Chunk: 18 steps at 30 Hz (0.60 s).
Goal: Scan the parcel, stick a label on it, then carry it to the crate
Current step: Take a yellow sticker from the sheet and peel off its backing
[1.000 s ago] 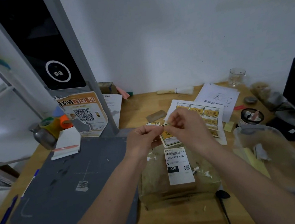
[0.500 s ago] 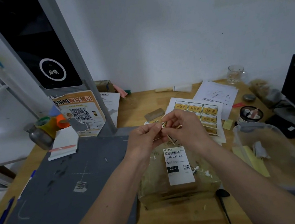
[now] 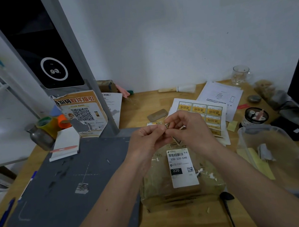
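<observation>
Above the parcel, head view: both hands meet over its far edge.
Left hand (image 3: pixel 146 141): grip pinched on a small yellow label (image 3: pixel 173 131).
Right hand (image 3: pixel 187 127): grip pinched on the same label.
Parcel (image 3: pixel 180 180): flat on the table (image 3: pixel 143 102), directly below and nearer the person.
Nearer hand: neither; both equally close.

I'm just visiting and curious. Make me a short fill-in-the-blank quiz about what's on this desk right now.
1. Both hands, left hand and right hand, pinch a small ____ sticker above the parcel.
2. The large number printed white on black on the parcel's white label is ____.
3. The parcel lies partly on a ____ mat.
4. The empty glass mug stands near the ____ wall.

Missing words: yellow; 220; grey; white
</observation>
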Motion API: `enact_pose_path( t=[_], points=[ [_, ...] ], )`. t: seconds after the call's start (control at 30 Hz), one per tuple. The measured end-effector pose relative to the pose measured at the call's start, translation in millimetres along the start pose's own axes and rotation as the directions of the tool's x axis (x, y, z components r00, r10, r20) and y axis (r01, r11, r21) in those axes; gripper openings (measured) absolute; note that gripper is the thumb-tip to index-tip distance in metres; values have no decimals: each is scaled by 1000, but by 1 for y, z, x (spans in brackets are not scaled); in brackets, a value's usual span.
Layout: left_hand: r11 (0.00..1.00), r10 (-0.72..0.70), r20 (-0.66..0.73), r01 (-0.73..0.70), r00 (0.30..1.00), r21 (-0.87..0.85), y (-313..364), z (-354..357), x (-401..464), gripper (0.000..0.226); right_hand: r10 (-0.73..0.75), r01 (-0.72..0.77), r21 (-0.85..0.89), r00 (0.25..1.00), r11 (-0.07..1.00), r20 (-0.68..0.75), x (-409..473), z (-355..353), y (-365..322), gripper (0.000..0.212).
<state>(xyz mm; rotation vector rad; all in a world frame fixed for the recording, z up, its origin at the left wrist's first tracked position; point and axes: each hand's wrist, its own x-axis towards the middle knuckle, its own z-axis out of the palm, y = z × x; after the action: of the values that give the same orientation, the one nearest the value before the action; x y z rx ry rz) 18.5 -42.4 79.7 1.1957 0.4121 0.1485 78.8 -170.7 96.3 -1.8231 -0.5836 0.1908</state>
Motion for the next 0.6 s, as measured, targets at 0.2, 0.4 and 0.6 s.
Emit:
enact_pose_path(
  t=[0.2, 0.4, 0.6],
  points=[
    [1000, -2, -1, 2, 1000, 5, -1, 2, -2, 13, 13, -13, 23, 1000, 1000, -5, -1, 1, 2, 24],
    [996, 67, -75, -63, 995, 63, -3, 8, -6, 16, 70, -69, 24, 994, 997, -87, -3, 2, 3, 12],
    [960, 223, -136, -193, 965, 202, -5, 18, -13, 13, 219, -211, 178, 975, 961, -27, -4, 0, -1, 17]
  ],
)
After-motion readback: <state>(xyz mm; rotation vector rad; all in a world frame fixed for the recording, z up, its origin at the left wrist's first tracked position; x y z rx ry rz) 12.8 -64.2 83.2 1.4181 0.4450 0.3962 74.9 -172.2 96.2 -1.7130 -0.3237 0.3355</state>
